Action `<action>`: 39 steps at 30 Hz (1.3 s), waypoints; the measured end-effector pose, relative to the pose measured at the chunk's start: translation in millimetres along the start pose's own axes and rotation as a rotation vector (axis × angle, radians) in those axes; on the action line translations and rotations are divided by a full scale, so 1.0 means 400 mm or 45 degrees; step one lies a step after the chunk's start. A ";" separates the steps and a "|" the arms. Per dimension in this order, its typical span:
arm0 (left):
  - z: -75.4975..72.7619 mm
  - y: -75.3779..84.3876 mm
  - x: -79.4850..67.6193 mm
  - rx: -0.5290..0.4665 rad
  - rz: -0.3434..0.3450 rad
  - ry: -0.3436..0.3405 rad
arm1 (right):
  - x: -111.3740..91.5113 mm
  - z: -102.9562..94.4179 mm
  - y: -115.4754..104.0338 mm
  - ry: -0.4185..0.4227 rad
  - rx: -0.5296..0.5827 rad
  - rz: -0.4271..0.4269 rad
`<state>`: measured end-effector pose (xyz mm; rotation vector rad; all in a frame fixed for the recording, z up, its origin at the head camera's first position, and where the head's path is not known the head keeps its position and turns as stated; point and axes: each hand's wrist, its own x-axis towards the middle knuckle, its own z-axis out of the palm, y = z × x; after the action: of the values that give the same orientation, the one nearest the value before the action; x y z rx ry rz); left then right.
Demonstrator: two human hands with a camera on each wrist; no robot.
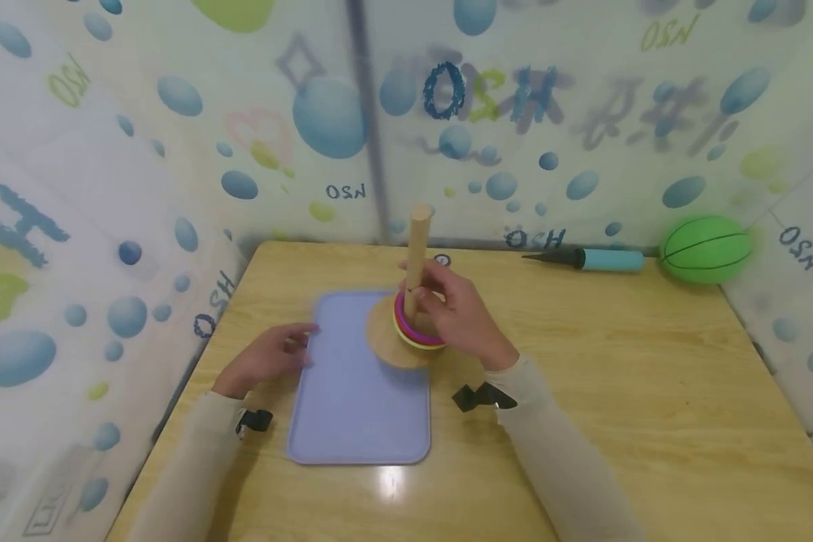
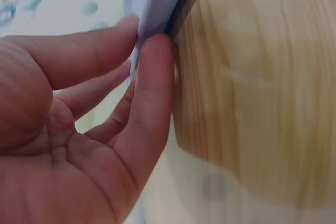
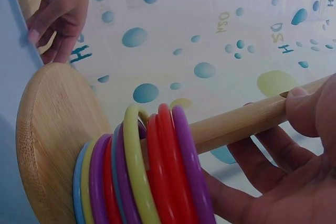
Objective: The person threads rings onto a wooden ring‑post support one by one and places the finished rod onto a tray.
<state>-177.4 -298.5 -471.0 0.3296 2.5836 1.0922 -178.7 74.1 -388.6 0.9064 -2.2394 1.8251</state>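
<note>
A wooden ring stand, with a round base (image 3: pixel 60 103) and an upright post (image 1: pixel 416 248), stands on the far right part of a pale blue tray (image 1: pixel 352 406). Purple, red, yellow and blue rings (image 3: pixel 170 171) are stacked round the post above the base. My right hand (image 1: pixel 464 312) holds the post above the rings, thumb on the near side and fingers behind it. At the tray's left edge, my left hand (image 1: pixel 271 357) pinches the rim between thumb and fingers, as the left wrist view shows up close (image 2: pixel 142 93).
Along the back of the wooden table (image 1: pixel 616 376) lie a blue hand pump (image 1: pixel 613 260) with a black nozzle and, at the right corner, a green ball (image 1: pixel 706 250). Printed sheets (image 1: pixel 555 158) with blue bubbles enclose the table's back and sides.
</note>
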 end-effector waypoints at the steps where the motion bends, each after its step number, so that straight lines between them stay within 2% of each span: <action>1: 0.011 0.010 0.002 -0.015 -0.008 -0.014 | 0.000 0.003 -0.003 -0.005 0.015 0.005; 6: 0.064 0.053 0.016 -0.158 -0.037 -0.052 | 0.005 0.027 -0.003 -0.010 0.058 0.001; 9: 0.083 0.067 0.023 -0.241 -0.043 -0.068 | 0.013 0.052 0.012 -0.015 0.040 0.008; 17: 0.113 0.084 0.034 -0.250 -0.032 -0.047 | 0.030 0.118 0.092 0.003 -0.078 0.049; 31: 0.126 0.090 0.038 -0.244 -0.016 -0.020 | 0.041 0.145 0.112 0.019 -0.184 0.097; 39: 0.122 0.093 0.039 -0.222 -0.054 -0.022 | 0.034 0.149 0.125 0.018 -0.164 0.128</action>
<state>-170.5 -236.2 -479.2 0.2400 2.4471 1.2818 -198.9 18.8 -441.2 0.7703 -2.4023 1.6958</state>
